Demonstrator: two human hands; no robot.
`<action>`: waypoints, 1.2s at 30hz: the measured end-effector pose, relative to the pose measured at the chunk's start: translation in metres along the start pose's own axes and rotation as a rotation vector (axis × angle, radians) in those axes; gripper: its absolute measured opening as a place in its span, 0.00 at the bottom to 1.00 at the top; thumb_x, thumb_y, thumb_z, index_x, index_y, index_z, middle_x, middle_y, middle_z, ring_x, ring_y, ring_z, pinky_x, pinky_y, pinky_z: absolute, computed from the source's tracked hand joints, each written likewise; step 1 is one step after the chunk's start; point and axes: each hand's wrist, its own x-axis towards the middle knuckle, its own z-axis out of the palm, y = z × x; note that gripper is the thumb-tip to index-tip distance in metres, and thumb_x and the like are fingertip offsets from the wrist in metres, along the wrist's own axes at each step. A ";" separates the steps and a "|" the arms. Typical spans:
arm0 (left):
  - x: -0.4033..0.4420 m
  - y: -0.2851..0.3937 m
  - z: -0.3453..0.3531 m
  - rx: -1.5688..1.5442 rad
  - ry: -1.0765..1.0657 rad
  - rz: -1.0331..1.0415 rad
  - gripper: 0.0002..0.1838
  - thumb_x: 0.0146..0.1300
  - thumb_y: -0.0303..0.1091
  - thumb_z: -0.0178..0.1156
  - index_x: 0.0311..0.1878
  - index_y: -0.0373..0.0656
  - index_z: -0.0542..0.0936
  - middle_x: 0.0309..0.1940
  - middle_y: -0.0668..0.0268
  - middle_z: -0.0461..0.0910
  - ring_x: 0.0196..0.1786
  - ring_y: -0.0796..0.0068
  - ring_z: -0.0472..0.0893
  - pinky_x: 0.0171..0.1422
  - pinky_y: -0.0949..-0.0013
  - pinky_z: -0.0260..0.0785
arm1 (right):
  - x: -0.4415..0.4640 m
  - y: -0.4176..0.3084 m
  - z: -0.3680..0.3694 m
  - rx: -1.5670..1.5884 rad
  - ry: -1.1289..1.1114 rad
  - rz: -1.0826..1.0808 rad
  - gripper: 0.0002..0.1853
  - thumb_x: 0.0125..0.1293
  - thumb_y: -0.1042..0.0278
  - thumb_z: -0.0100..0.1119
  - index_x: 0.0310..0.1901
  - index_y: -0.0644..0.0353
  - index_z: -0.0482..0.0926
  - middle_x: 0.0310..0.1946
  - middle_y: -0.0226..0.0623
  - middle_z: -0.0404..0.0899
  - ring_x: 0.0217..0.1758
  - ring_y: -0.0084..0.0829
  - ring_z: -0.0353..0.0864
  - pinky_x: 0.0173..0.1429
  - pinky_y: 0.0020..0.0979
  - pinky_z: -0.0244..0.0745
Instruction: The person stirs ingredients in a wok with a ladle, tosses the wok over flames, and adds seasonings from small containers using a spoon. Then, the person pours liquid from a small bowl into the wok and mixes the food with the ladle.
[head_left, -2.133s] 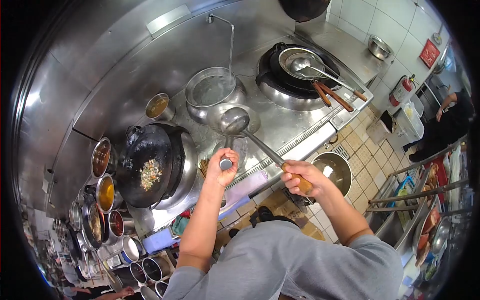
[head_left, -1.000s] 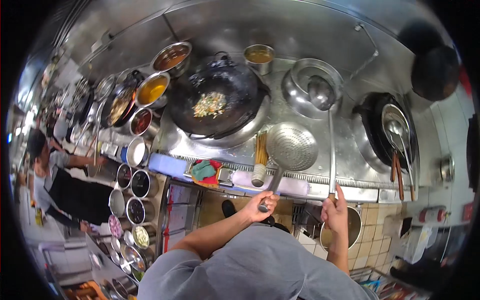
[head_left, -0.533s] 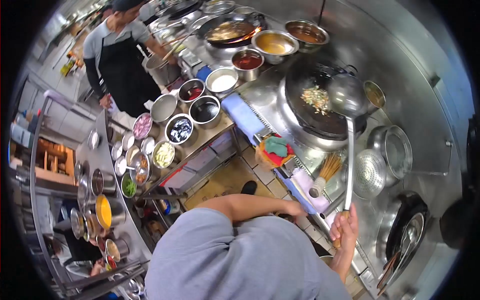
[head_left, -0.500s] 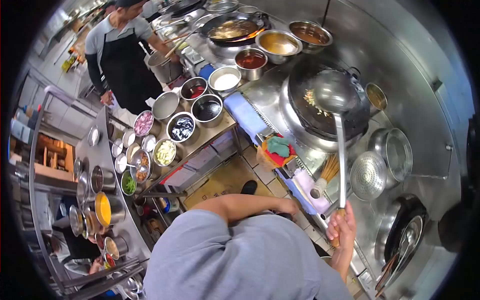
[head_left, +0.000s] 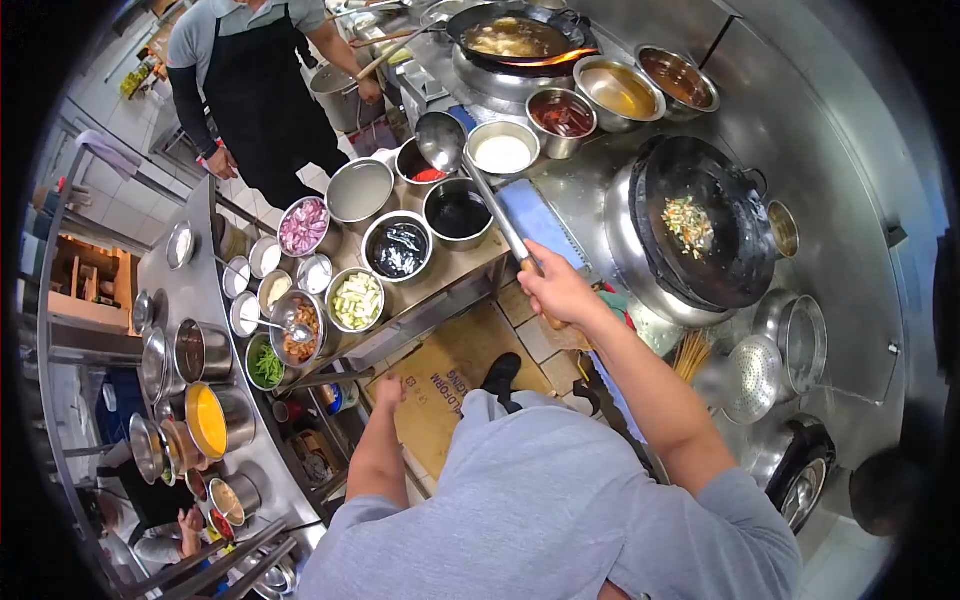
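Observation:
My right hand [head_left: 556, 285] is wrapped round the wooden handle of a long metal ladle [head_left: 490, 200]. The ladle's bowl is over the rim of a pot of red sauce [head_left: 425, 174], hiding part of it. Close by are a pot of dark liquid [head_left: 458, 212], a pot of glossy black sauce [head_left: 397, 248] and a bowl of white powder or liquid [head_left: 503, 153]. At the right, chopped food [head_left: 688, 226] lies in a black wok [head_left: 735, 265]. My left hand [head_left: 392, 391] hangs low beside the counter, fingers curled, with nothing visible in it.
A person in a black apron [head_left: 265, 100] stands beyond the counter. Flame licks a second wok [head_left: 515, 38] at the back. Bowls of sauce [head_left: 620, 88], a perforated strainer [head_left: 752, 380] and a bamboo brush [head_left: 690, 357] surround the stove. Ingredient pots line the steel counter [head_left: 265, 440].
The ladle has swung left from the wok to the red sauce pot, carried by my right hand. My left hand has moved left and down. Food in the wok is now uncovered.

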 end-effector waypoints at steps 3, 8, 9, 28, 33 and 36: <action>-0.014 -0.019 -0.005 0.219 0.018 -0.158 0.11 0.62 0.38 0.48 0.41 0.45 0.75 0.26 0.64 0.77 0.21 0.71 0.75 0.24 0.64 0.68 | 0.034 -0.002 0.015 -0.430 0.077 -0.029 0.32 0.64 0.72 0.52 0.69 0.63 0.53 0.24 0.32 0.71 0.18 0.21 0.71 0.22 0.27 0.67; -0.006 -0.018 0.025 0.262 -0.150 -0.168 0.16 0.63 0.43 0.51 0.46 0.42 0.74 0.35 0.64 0.79 0.29 0.70 0.77 0.36 0.60 0.69 | 0.061 0.011 0.026 -0.697 0.131 -0.110 0.32 0.63 0.70 0.52 0.68 0.64 0.55 0.26 0.37 0.74 0.20 0.25 0.74 0.25 0.30 0.70; -0.006 -0.006 0.033 0.339 -0.208 -0.137 0.15 0.63 0.43 0.51 0.46 0.42 0.74 0.35 0.65 0.78 0.28 0.71 0.77 0.34 0.62 0.69 | 0.060 0.009 0.028 -0.697 0.127 -0.087 0.32 0.63 0.68 0.52 0.67 0.64 0.56 0.28 0.41 0.77 0.21 0.29 0.76 0.27 0.32 0.73; -0.076 0.236 0.224 0.555 -0.901 0.867 0.10 0.65 0.36 0.56 0.44 0.43 0.82 0.29 0.71 0.79 0.31 0.79 0.76 0.37 0.73 0.70 | -0.168 0.027 0.006 0.278 0.704 -0.049 0.32 0.67 0.73 0.46 0.70 0.50 0.47 0.28 0.31 0.67 0.16 0.19 0.65 0.18 0.25 0.64; -0.174 0.316 0.315 0.672 -0.925 1.499 0.11 0.61 0.37 0.58 0.42 0.44 0.82 0.30 0.60 0.80 0.38 0.65 0.79 0.49 0.67 0.69 | -0.186 0.056 -0.058 0.280 0.955 0.045 0.33 0.65 0.71 0.50 0.69 0.55 0.46 0.26 0.34 0.69 0.16 0.22 0.66 0.18 0.27 0.63; -0.228 0.338 0.370 0.443 -0.666 2.040 0.09 0.61 0.37 0.57 0.39 0.46 0.82 0.30 0.60 0.80 0.40 0.56 0.78 0.52 0.58 0.67 | -0.182 0.077 -0.077 1.241 0.776 -0.493 0.31 0.66 0.72 0.50 0.67 0.56 0.49 0.25 0.33 0.69 0.18 0.22 0.67 0.20 0.27 0.65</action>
